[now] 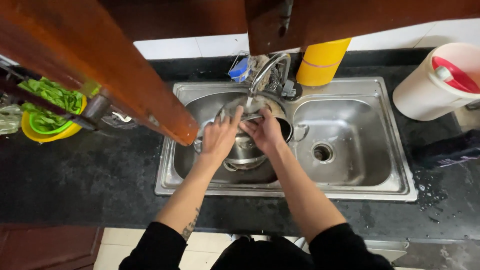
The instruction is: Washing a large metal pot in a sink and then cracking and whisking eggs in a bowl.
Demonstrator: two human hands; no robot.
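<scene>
Steel pot [246,150] sits tilted in the left basin of a double stainless sink [350,187], directly under the curved tap [267,70], from which a thin stream of water falls onto the pot's far rim. Left hand [219,137] lies against the pot's left side, fingers spread and curled over the rim, gripping it. Right hand [265,132] is at the pot's mouth on the right, fingers bent inward over the edge; whether it holds a cloth or sponge cannot be told. Both hands touch the pot and nearly meet at its far rim. Forearms are bare, black sleeves pushed up near the elbows.

Right basin holds no vessel; its drain [322,152] is visible. Behind the tap, at the far edge of the sink, stand a small wire rack with a blue item [239,70] and a yellow cylindrical container [322,62]. Dark stone counter [100,170] surrounds the sink. On its far right stands a white bucket [425,92] with a red utensil inside. On its far left sits a yellow bowl with a green strainer of leafy greens [50,107]. Open brown cabinet doors [100,60] hang overhead, partly blocking the view of the left counter. Water droplets speckle the counter to the right of the sink.
</scene>
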